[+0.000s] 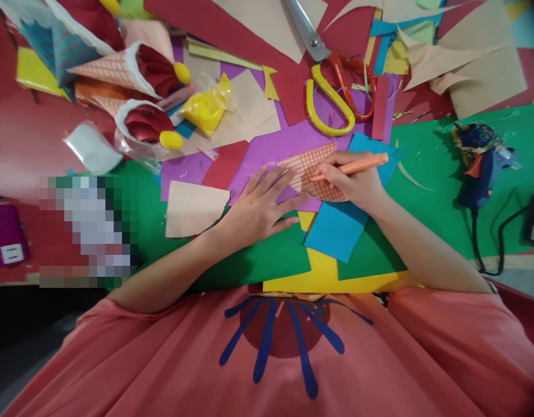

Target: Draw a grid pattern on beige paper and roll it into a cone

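An orange marker (358, 165) is gripped in my right hand (351, 179), its tip down on a cream piece of paper (313, 165) shaped like a fan. Orange crossing lines cover much of that paper. Flat across its left end lies my left hand (269, 200), fingers stretched and spread. Purple paper (258, 153) is under the patterned piece, and a blue paper rectangle (336, 231) sticks out below my right hand. A second, plain cream piece (193, 208) with a dark edge rests left of my left hand.
Red-and-yellow-handled scissors (330, 87) lie beyond my hands. At far left are paper cones (114, 69) with red filling, beside a yellow clay packet (210, 107). A blue glue gun (478, 174) with a black cord sits on green paper (419, 214) at right. Paper scraps (479, 69) cover the back.
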Demonstrator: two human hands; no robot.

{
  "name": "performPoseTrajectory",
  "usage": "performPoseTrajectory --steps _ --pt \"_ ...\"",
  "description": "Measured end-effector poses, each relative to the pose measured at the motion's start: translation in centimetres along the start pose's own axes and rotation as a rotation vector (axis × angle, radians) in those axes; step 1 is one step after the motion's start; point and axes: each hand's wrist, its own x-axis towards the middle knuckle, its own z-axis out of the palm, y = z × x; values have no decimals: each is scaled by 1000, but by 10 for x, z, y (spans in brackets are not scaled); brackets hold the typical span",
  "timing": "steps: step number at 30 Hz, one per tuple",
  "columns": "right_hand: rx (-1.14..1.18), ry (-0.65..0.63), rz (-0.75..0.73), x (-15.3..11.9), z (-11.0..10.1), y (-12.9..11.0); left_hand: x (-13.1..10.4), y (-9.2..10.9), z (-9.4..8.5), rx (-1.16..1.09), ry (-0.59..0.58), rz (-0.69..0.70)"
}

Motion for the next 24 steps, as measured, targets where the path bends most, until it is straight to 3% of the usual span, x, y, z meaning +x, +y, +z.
performPoseTrajectory --steps 12,24 --pt "-85 -92 -20 1 -3 -4 1 0 0 -4 -5 2" --pt "-67 -71 -9 0 -1 -3 0 -1 1 21 18 21"
